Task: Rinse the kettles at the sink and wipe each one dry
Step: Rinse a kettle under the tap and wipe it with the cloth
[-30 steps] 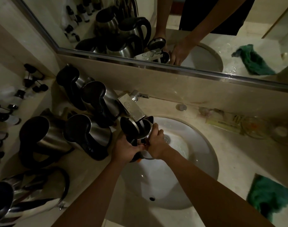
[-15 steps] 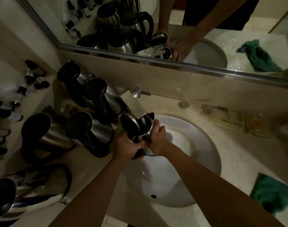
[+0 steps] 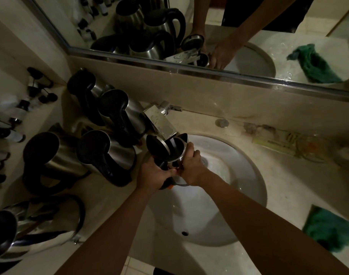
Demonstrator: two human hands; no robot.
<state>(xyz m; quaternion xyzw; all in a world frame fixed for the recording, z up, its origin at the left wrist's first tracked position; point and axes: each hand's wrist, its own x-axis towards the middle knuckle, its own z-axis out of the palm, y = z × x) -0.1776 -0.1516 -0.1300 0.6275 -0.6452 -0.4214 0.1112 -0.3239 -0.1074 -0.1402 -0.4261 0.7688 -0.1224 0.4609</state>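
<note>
At the bottom of the frame we see two bare forearms that reach up toward the middle. At the lower right, a crumpled green cloth (image 3: 332,231) lies on the beige stone counter (image 3: 278,175), just beside the round white sink basin (image 3: 239,195).

In the centre, both hands hold one small steel kettle with an open black lid (image 3: 170,150) over the left part of the basin. The left hand (image 3: 153,175) has its fingers curled round the black handle side of the kettle. The right hand (image 3: 189,165) wraps its fingers round the steel body, with the fingertips at the rim. The lid stands open toward the left, and the mouth of the kettle sits just under the square chrome faucet (image 3: 161,122) (we cannot tell if water is running, the light is too dim).

To the left of the sink, several more steel kettles with black lids and handles (image 3: 110,153) stand close together on the counter, some touching each other. At the lower left one kettle lies tilted near the edge of the frame. Farther left, small bottles with black caps (image 3: 9,133) are in rows.

Behind the faucet, a small round chrome button (image 3: 221,122) sits on the counter. At the upper part of the frame, a wide wall mirror with a metal edge (image 3: 209,73) reflects the kettles, the hands and the green cloth.
</note>
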